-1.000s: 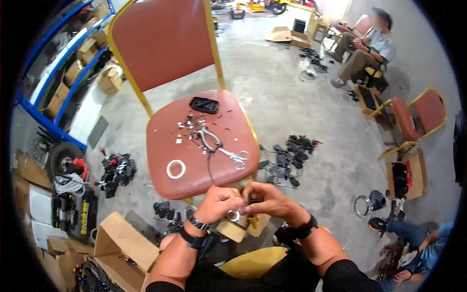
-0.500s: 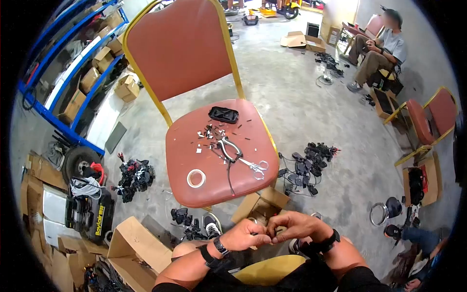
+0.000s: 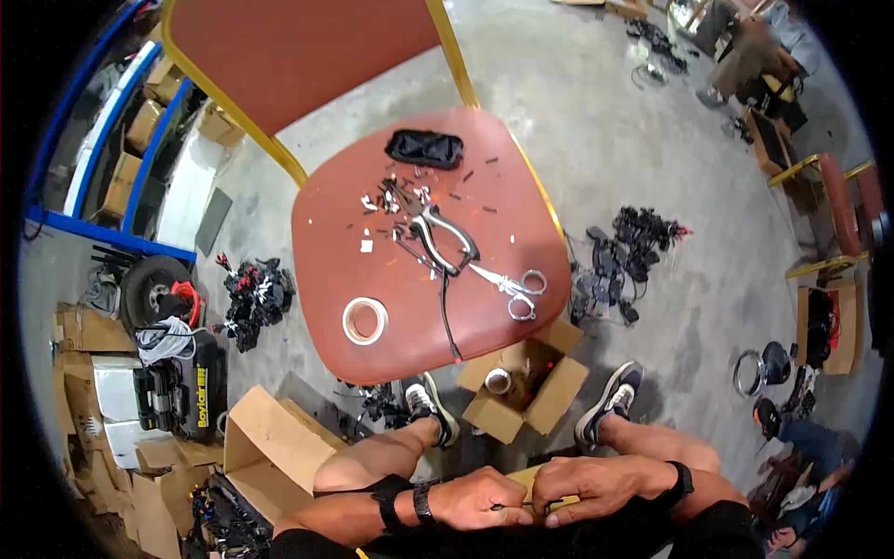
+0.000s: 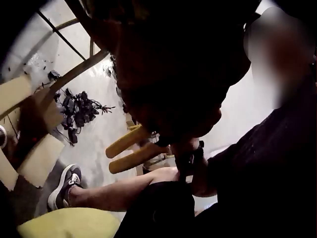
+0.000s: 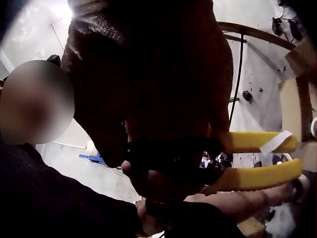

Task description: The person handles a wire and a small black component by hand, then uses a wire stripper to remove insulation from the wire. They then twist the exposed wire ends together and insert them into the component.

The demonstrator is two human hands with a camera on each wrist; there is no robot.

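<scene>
Low over the lap in the head view, my left hand (image 3: 480, 498) and right hand (image 3: 587, 489) meet fingertip to fingertip. My left fingers pinch a thin dark piece (image 3: 498, 508), mostly hidden. My right hand holds yellow-handled pliers (image 5: 257, 178); the two handles stick out apart, with a white strip across one, and the head is lost in shadow. On the red chair seat (image 3: 326, 270) ahead lie grey-and-black-handled pliers (image 3: 447, 242), silver scissors (image 3: 512, 289), a tape roll (image 3: 365, 320), a black cable (image 3: 447, 317), a black case (image 3: 424, 148) and small scraps (image 3: 382, 200).
An open cardboard box (image 3: 498, 419) stands between the shoes, and a larger carton (image 3: 270, 447) at left. Tangled black cables (image 3: 624, 261) lie on the floor beside the chair. A blue-framed shelf (image 3: 112, 224) lines the left. Two people sit at right.
The head view has tilted down, so the chair sits higher in it. Both hands have come closer to the lap, still together. The things on the seat have not moved.
</scene>
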